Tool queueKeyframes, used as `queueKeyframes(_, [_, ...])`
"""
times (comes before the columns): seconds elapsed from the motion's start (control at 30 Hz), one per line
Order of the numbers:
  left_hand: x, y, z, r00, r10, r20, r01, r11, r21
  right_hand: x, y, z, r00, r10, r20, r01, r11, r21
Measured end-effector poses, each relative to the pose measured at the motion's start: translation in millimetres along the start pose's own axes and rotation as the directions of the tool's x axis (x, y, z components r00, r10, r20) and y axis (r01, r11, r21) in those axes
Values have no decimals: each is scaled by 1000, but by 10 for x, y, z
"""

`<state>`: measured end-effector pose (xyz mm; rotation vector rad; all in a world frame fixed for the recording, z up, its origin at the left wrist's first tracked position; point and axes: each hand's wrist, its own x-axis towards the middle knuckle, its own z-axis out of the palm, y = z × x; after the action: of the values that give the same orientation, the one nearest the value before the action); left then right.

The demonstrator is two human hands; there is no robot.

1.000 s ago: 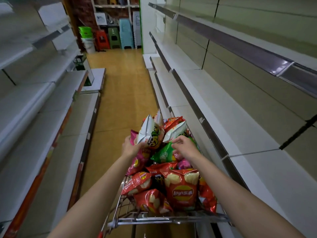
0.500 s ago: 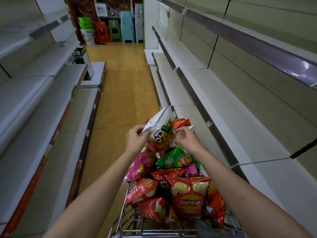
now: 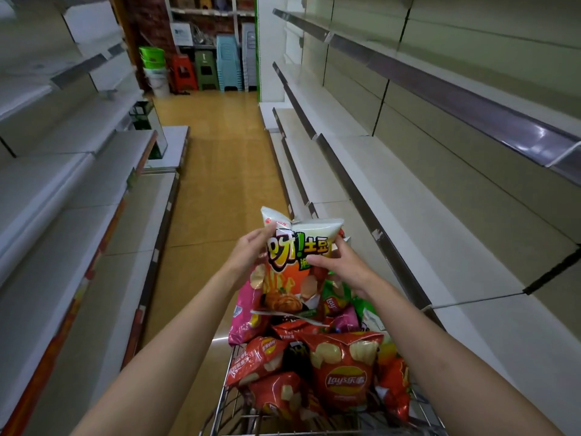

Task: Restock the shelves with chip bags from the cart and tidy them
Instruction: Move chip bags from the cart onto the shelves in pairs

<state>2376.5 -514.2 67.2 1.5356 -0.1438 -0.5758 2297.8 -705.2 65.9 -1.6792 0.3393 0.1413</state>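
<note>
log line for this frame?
phase: pick | both hands grip white-orange chip bag above cart | shelves unstocked

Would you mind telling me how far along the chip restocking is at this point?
Done: nothing visible; the white metal shelves on both sides show no bags. In hand: the left hand and right hand grip a white-and-orange chip bag above the wire cart. Left: the red, pink and green bags heaped inside.
</note>
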Motion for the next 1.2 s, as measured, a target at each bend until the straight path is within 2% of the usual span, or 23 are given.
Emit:
queueKeyframes(0.07, [25,-110,31,985,-95,143,69,982,177,19,8,-63,999,15,-33,-14,999,37])
queueKeyframes(0.13, [74,-217,70,976,-130,175,82,963,256,44,17,-110,999,33,-40,-31,998,48])
queueKeyframes(0.2, [126,-282,70,986,-111,128,84,975,204,57,31,-138,998,50,-40,-49,998,24])
queueKeyframes(0.27, [172,-320,28,991,-111,70,103,989,108,118,119,-191,992,72,-105,-76,997,-28])
queueKeyframes(0.37, [224,-388,-50,989,-149,24,149,989,7,221,324,-235,974,107,-198,-148,967,-205])
queueKeyframes(0.5, [274,-443,-95,982,-189,26,190,982,-4,374,646,-187,949,204,-240,-296,839,-457])
queueKeyframes(0.6, [295,-455,-136,974,-223,43,223,975,-10,452,764,-163,939,260,-226,-344,742,-575])
queueKeyframes(0.7, [302,-459,-192,972,-228,53,228,974,-1,519,834,-166,930,300,-211,-366,722,-587])
queueKeyframes(0.97, [265,-489,-293,970,-234,68,236,972,-11,522,839,-70,930,317,-184,-365,759,-538])
queueKeyframes(1.2, [59,-368,-184,977,-192,92,190,981,27,238,498,-189,958,165,-233,-261,840,-475])
